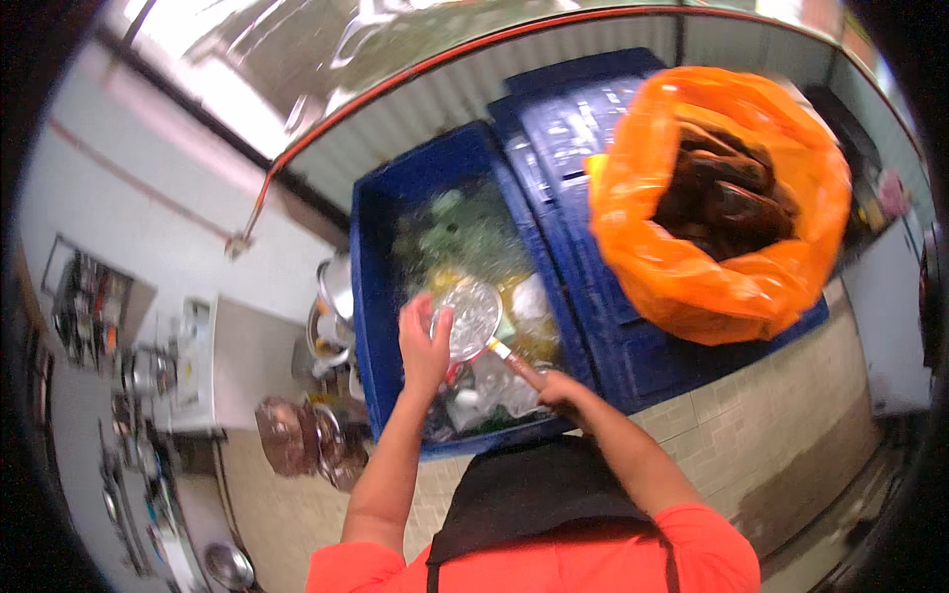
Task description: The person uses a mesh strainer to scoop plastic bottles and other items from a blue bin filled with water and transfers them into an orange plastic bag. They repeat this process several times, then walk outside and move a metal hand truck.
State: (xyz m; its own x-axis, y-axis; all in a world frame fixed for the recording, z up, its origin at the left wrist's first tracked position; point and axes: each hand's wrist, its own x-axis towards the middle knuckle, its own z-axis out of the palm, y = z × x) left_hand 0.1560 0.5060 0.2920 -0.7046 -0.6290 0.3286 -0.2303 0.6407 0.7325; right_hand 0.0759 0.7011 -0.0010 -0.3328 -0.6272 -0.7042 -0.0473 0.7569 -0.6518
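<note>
My right hand (563,395) grips the wooden handle of a round metal strainer (497,314), which holds clear, wet pieces that look like ice (473,321). Beside the strainer's left rim is my left hand (423,346), its thumb apart from the slightly bent fingers. Both are over a blue insulated tub (366,247) of cloudy water with ice, pale bags and yellowish items, too jumbled to tell apart.
A second blue tub, lidded (549,138), adjoins at right, bearing an orange bag (643,277) of dark items. Metal pots (336,287), brown bags (287,435) and a pale counter (237,356) are at left. A corrugated wall (425,109) runs behind.
</note>
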